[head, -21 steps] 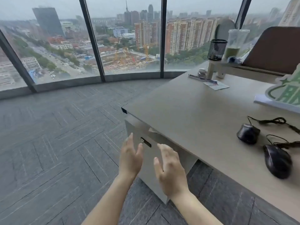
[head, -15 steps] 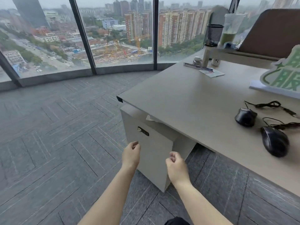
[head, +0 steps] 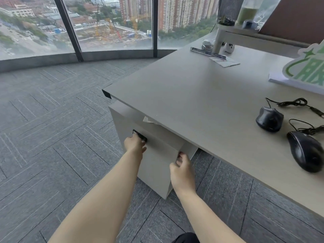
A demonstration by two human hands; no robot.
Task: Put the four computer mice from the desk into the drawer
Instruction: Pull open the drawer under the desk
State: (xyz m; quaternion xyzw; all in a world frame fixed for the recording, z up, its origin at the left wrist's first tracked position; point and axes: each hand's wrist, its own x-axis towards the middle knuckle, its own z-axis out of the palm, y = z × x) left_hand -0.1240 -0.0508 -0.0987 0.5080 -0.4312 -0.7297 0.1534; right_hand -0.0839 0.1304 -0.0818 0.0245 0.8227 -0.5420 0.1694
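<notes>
Two black wired mice lie at the right of the beige desk: a smaller mouse and, nearer me, a larger mouse, each with a coiled cable. Under the desk's left corner hangs the grey drawer unit. My left hand grips the black handle on the drawer front. My right hand is curled around the front panel's right edge. The drawer's inside is hidden.
A green-and-white sign stands at the desk's far right. At the back are a ruler and papers, a white shelf with a mesh pen cup and a green drink. Grey carpet and floor-to-ceiling windows lie to the left.
Both hands went from open in front of the drawer to closed on it, the left on the handle, the right on the panel's edge. The view has tilted down and closer.
</notes>
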